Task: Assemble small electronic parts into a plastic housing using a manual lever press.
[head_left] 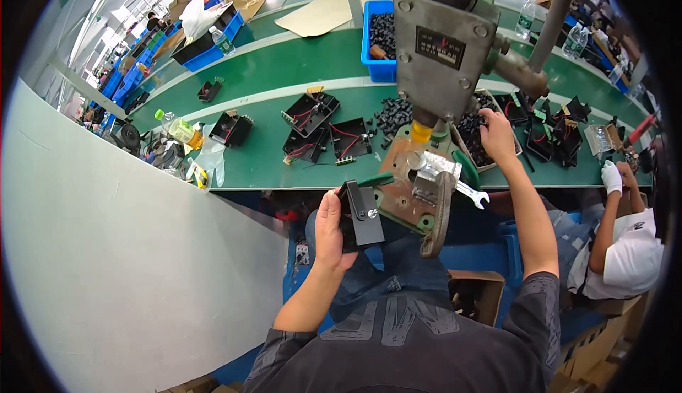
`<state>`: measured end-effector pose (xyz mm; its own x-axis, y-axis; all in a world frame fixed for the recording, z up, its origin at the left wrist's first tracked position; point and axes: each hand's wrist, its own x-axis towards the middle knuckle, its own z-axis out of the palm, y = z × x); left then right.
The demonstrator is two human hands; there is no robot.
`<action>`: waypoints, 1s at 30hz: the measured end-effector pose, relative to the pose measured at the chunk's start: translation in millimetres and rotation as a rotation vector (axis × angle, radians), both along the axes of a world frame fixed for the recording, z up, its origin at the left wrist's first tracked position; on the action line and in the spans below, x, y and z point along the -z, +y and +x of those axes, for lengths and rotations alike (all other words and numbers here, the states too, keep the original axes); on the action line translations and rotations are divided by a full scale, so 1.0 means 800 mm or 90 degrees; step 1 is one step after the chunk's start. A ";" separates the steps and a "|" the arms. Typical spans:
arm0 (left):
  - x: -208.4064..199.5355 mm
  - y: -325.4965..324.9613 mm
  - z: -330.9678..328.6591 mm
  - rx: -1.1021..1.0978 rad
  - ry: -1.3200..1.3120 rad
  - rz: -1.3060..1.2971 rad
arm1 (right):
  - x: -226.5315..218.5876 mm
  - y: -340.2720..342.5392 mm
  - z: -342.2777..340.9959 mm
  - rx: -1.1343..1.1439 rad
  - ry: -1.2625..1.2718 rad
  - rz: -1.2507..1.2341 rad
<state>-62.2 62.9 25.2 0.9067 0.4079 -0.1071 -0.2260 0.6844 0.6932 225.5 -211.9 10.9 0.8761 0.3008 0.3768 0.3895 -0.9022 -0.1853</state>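
Observation:
My left hand [329,233] grips a black plastic box [366,217] with a small shiny round part on its face, left of the press base. Over a shallow tray of small black parts [469,135], my right hand [497,137] reaches with bent fingers, thumb and forefinger apart. No part shows between them. Between my hands stands a bench press [444,59] with a yellow-tipped ram [420,133] above its rusty base plate [403,205]. A metal fixture and an open-ended wrench [472,195] lie on that base.
Open black boxes with red wires [312,114] sit on the green bench [270,165] at left. Loose black parts [393,117] lie beside the press, and a blue bin [381,70] of them stands behind. A white panel [142,251] borders my left. A co-worker's gloved hand [612,178] is at right.

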 end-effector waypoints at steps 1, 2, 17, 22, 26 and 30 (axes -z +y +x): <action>-0.001 0.000 -0.003 0.021 0.021 -0.020 | -0.004 -0.001 -0.008 -0.009 0.052 0.110; -0.002 0.000 -0.005 0.044 0.042 -0.041 | -0.008 -0.003 -0.016 -0.017 0.103 0.221; -0.068 -0.037 0.004 0.023 0.005 0.072 | -0.111 0.049 -0.246 -0.338 0.639 1.133; -0.089 -0.044 0.002 -0.010 0.003 0.135 | -0.108 0.058 -0.261 -0.366 0.663 1.087; -0.093 -0.049 0.000 -0.025 -0.003 0.173 | -0.110 0.066 -0.274 -0.359 0.609 1.013; -0.090 -0.051 -0.002 -0.036 -0.009 0.208 | -0.117 0.070 -0.287 -0.337 0.535 0.924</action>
<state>-63.9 22.2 97.0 0.8820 0.4685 0.0509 -0.2690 0.4119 0.8706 -4.0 -156.2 104.4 0.8846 0.4527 0.1122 -0.0551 0.3403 -0.9387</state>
